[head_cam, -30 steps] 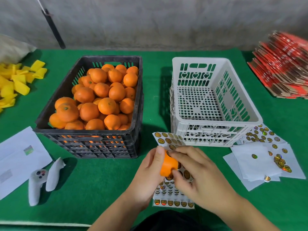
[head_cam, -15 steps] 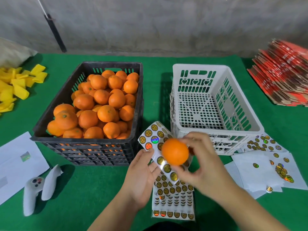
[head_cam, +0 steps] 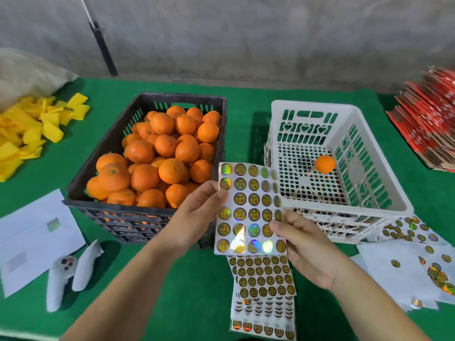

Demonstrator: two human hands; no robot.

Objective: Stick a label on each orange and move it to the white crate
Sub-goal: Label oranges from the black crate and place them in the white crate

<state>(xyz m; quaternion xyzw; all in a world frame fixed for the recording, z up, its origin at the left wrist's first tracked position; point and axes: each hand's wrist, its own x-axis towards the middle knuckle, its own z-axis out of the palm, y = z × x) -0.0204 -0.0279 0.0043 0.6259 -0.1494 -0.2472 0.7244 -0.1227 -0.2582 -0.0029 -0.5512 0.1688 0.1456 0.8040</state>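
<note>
Pinching glossy round-label sheet (head_cam: 248,212): left hand (head_cam: 194,217), right hand (head_cam: 305,252)

Only one view: head-worn, wide-angle, looking forward and down across a green cloth-covered table (head_cam: 202,279) toward a grey concrete wall (head_cam: 246,33). Close to both forearms, which enter from the bottom edge. Black slotted plastic crate (head_cam: 138,222) at centre left, white perforated plastic crate (head_cam: 384,193) at centre right. Straight lines bowed near the frame's edges. No second view to share with.
</note>
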